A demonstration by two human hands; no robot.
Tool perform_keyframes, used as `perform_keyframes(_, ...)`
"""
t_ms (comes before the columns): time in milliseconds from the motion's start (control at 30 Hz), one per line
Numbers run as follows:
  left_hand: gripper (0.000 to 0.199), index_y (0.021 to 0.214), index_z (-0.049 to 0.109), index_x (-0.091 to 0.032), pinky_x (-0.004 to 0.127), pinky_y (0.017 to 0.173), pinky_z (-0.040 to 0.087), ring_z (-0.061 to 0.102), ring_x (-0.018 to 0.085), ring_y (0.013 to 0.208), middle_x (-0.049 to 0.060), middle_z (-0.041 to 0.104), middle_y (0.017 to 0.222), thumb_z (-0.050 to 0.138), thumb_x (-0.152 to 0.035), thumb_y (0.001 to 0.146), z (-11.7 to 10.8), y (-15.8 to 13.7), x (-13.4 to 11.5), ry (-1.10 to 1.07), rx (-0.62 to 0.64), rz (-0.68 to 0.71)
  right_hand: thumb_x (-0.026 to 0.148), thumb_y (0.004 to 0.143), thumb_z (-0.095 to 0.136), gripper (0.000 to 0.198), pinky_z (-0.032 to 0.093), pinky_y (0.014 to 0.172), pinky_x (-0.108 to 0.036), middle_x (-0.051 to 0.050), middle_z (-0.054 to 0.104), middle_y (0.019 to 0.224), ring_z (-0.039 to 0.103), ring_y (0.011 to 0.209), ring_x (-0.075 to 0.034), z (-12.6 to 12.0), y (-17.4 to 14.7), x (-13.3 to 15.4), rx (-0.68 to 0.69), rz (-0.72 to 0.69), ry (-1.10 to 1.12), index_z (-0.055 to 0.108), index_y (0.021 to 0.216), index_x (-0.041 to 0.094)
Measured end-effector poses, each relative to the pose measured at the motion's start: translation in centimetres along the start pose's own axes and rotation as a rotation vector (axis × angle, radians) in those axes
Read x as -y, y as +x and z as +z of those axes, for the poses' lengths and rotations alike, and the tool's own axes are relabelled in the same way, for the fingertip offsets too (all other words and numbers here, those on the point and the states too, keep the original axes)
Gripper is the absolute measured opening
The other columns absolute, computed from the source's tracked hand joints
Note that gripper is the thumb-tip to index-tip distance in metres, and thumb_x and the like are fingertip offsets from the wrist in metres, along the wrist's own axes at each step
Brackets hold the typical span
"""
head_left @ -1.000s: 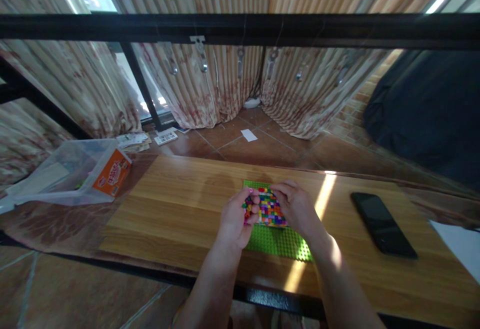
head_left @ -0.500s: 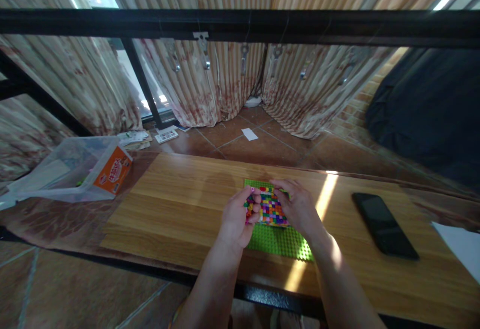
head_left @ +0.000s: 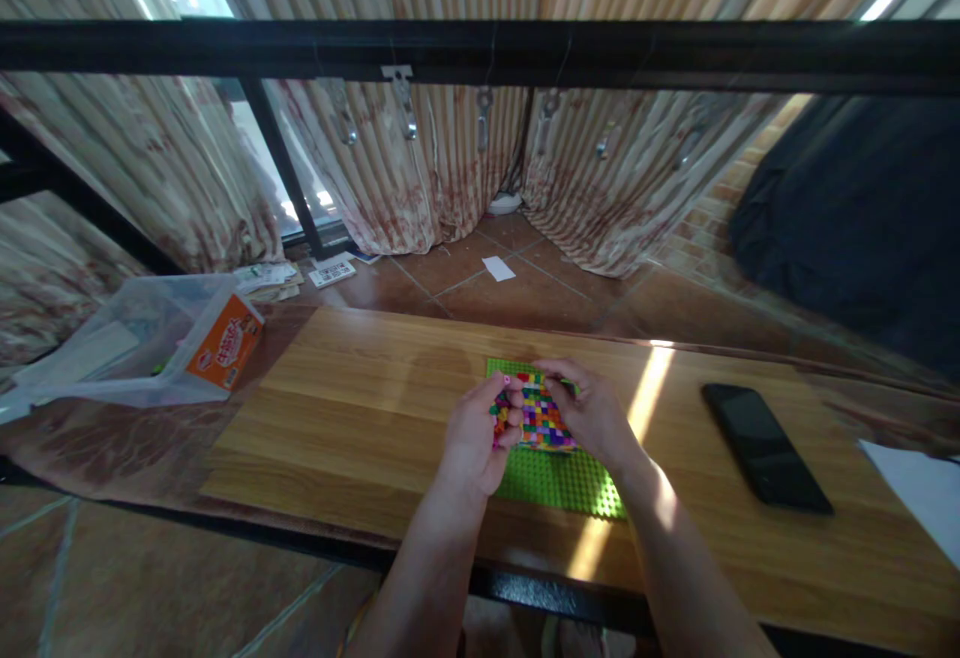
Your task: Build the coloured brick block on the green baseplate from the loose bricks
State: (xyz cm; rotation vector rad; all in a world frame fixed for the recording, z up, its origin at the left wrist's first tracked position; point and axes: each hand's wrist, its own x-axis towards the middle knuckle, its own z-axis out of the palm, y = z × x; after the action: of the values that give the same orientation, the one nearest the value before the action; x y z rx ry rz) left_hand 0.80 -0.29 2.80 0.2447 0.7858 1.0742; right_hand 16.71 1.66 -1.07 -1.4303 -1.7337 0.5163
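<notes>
A green studded baseplate lies on the wooden board. On it stands a low block of many-coloured toy bricks, in rows of small squares. My left hand is closed over several loose little bricks at the block's left side, and a pink brick shows at its thumb tip. My right hand reaches over the block's right edge, thumb and index finger bent together at its far side. Whatever is between those fingertips is hidden or too small to make out.
A black phone lies to the right, with white paper beyond it. At the left sits a clear plastic box with an orange label. A dark metal bar crosses ahead, above the wooden board.
My right hand's fingers have shifted slightly left along the far edge of the brick block. The left hand keeps its place with the loose bricks.
</notes>
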Motion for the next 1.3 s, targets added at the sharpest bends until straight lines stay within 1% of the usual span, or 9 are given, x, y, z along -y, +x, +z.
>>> perform_keyframes(233, 0.017, 0.081, 0.062, -0.009, 0.012, 0.034, 0.020, 0.040, 0.002, 0.044, 0.000, 0.051, 0.066, 0.060, -0.026, 0.084, 0.1, -0.2, 0.4, 0.043, -0.009, 0.036, 0.023, 0.088, 0.050, 0.034, 0.050, 0.089, -0.039, -0.004, 0.070, 0.096, 0.065, 0.091, -0.019, 0.0, -0.3, -0.2, 0.014, 0.030, 0.017, 0.064, 0.119, 0.024)
perform_keyframes(333, 0.019, 0.082, 0.064, -0.008, 0.012, 0.034, 0.019, 0.040, 0.002, 0.044, 0.000, 0.051, 0.065, 0.061, -0.027, 0.083, 0.1, -0.2, 0.5, 0.058, -0.010, 0.042, 0.028, 0.089, 0.053, 0.035, 0.049, 0.091, -0.043, -0.006, 0.069, 0.098, 0.064, 0.094, -0.021, -0.2, -0.6, 0.3, -0.042, 0.044, 0.018, 0.061, 0.122, 0.023)
perform_keyframes(467, 0.021, 0.079, 0.063, -0.009, 0.012, 0.035, 0.019, 0.041, 0.002, 0.045, -0.001, 0.051, 0.064, 0.065, -0.030, 0.080, 0.1, -0.2, 0.6, 0.081, -0.012, 0.047, 0.033, 0.091, 0.053, 0.025, 0.047, 0.095, -0.044, -0.007, 0.066, 0.110, 0.060, 0.106, -0.022, -0.8, -0.9, 2.3, -0.071, -0.070, 0.032, 0.066, 0.112, 0.026)
perform_keyframes(700, 0.026, 0.071, 0.056, -0.012, 0.012, 0.035, 0.016, 0.040, 0.002, 0.043, -0.002, 0.051, 0.062, 0.068, -0.034, 0.078, 0.2, -0.1, 1.0, 0.131, 0.075, 0.014, 0.033, 0.092, 0.053, 0.020, 0.049, 0.089, -0.038, -0.006, 0.068, 0.100, 0.061, 0.099, -0.020, -0.5, -0.9, 4.6, 0.033, -0.136, 0.082, 0.071, 0.096, 0.025)
perform_keyframes(867, 0.025, 0.074, 0.058, -0.011, 0.010, 0.035, 0.018, 0.040, 0.001, 0.043, -0.001, 0.051, 0.063, 0.065, -0.034, 0.082, 0.2, -0.4, 0.8, 0.107, 0.127, -0.091, 0.036, 0.091, 0.054, 0.021, 0.052, 0.076, -0.034, -0.003, 0.069, 0.081, 0.065, 0.079, -0.018, -0.8, -1.1, 4.7, 0.051, -0.010, 0.216, 0.069, 0.088, 0.023)
perform_keyframes(967, 0.024, 0.081, 0.063, -0.010, 0.010, 0.035, 0.018, 0.040, 0.001, 0.043, 0.000, 0.050, 0.063, 0.063, -0.033, 0.085, 0.3, -0.5, 0.5, 0.055, 0.113, -0.128, 0.038, 0.087, 0.059, 0.021, 0.054, 0.073, -0.034, -0.003, 0.072, 0.082, 0.067, 0.078, -0.018, -1.3, -1.0, 4.2, -0.113, 0.117, 0.297, 0.070, 0.091, 0.022)
perform_keyframes(1033, 0.024, 0.085, 0.065, -0.009, 0.010, 0.034, 0.018, 0.040, 0.001, 0.043, -0.001, 0.050, 0.062, 0.062, -0.033, 0.085, 0.3, -0.6, 0.2, 0.024, 0.083, -0.129, 0.038, 0.082, 0.064, 0.018, 0.055, 0.072, -0.033, -0.003, 0.073, 0.082, 0.067, 0.076, -0.018, -1.5, -0.9, 3.5, -0.245, 0.152, 0.344, 0.071, 0.086, 0.021)
perform_keyframes(1100, 0.024, 0.085, 0.065, -0.008, 0.010, 0.034, 0.018, 0.040, 0.002, 0.043, 0.000, 0.050, 0.062, 0.061, -0.032, 0.086, 0.3, -0.5, 0.0, -0.002, 0.063, -0.127, 0.035, 0.078, 0.068, 0.014, 0.055, 0.067, -0.033, -0.002, 0.072, 0.076, 0.066, 0.070, -0.017, -1.7, -0.8, 2.6, -0.311, 0.167, 0.404, 0.071, 0.081, 0.022)
perform_keyframes(1300, 0.032, 0.082, 0.065, -0.008, 0.012, 0.032, 0.020, 0.041, 0.004, 0.043, 0.002, 0.051, 0.061, 0.047, -0.032, 0.093, 0.4, -0.3, -0.3, -0.061, 0.038, -0.128, 0.030, 0.072, 0.070, 0.011, 0.055, 0.066, -0.034, -0.003, 0.074, 0.076, 0.066, 0.070, -0.018, -1.7, -1.0, 0.7, -0.292, 0.261, 0.398, 0.073, 0.078, 0.020)
